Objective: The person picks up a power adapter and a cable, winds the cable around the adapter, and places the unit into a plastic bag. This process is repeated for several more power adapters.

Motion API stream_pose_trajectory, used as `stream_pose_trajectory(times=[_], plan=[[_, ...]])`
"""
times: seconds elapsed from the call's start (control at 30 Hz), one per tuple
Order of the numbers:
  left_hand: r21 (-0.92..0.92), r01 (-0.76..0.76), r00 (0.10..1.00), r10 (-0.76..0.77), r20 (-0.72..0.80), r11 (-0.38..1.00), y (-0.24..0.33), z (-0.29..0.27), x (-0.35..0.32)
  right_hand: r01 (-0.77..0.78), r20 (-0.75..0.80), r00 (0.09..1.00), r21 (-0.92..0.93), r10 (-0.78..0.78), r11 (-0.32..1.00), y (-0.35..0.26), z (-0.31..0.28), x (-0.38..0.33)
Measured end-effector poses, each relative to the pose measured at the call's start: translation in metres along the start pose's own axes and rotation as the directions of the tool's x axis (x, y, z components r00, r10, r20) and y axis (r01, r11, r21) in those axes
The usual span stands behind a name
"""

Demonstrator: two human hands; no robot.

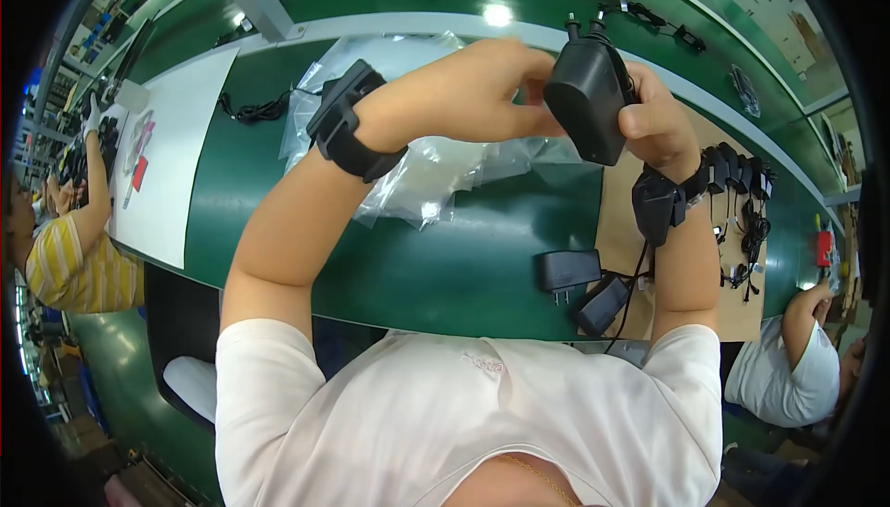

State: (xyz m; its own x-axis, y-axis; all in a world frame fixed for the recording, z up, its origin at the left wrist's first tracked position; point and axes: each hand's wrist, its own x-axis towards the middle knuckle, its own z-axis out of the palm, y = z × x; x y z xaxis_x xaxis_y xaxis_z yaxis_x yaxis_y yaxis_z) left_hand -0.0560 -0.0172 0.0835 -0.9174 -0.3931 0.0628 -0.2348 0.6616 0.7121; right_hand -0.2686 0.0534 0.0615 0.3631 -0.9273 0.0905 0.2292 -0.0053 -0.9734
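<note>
A black plug-in power adapter [587, 99] with round metal pins on top is held up above the bench. My right hand [660, 120] is closed around its right side, the thumb pressed against the casing. Just left of the adapter is my left hand [505, 85], its thumb and fingers apart in a C shape. Its fingertips are slightly blurred and partly hidden, so I cannot tell whether they touch the casing. Two more black adapters [569, 271] [603, 305] lie near the bench's front edge, below my right forearm.
Clear plastic bags [422, 183] lie on the green bench [464, 275] beneath my left arm. Several adapters with cords [742, 178] rest on brown cardboard [621, 215] at right. A metal rail [371, 25] crosses behind. Co-workers [74, 257] [788, 368] sit at both sides.
</note>
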Motion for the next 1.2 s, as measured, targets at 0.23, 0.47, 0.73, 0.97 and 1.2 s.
stream_pose_trajectory(times=[0.23, 0.47, 0.73, 0.97, 1.2], plan=[[-0.346, -0.071, 0.99, 0.024, -0.138, 0.936, -0.019, 0.024, -0.002, -0.067, -0.027, 0.998, -0.481, 0.062, 0.874, -0.034, -0.007, 0.024], [-0.687, 0.145, 0.922, -0.348, -0.167, 0.713, -0.038, 0.034, -0.013, 0.09, -0.27, 0.917, -0.576, -0.293, 0.813, -0.031, 0.024, 0.026], [0.427, -0.005, 0.594, 0.346, -0.726, 0.904, -0.037, 0.062, -0.007, 0.197, -0.135, 0.98, 0.511, -0.149, 0.837, 0.012, 0.055, 0.002], [0.163, 0.09, 0.61, 0.075, -0.789, 0.983, -0.039, 0.063, -0.012, 0.112, -0.543, 0.815, -0.198, -0.204, 0.974, 0.028, 0.042, 0.004], [-0.251, -0.005, 0.599, -0.198, -0.776, 0.968, -0.041, 0.048, -0.008, -0.077, -0.208, 0.804, -0.965, -0.557, 0.25, 0.033, 0.064, -0.009]])
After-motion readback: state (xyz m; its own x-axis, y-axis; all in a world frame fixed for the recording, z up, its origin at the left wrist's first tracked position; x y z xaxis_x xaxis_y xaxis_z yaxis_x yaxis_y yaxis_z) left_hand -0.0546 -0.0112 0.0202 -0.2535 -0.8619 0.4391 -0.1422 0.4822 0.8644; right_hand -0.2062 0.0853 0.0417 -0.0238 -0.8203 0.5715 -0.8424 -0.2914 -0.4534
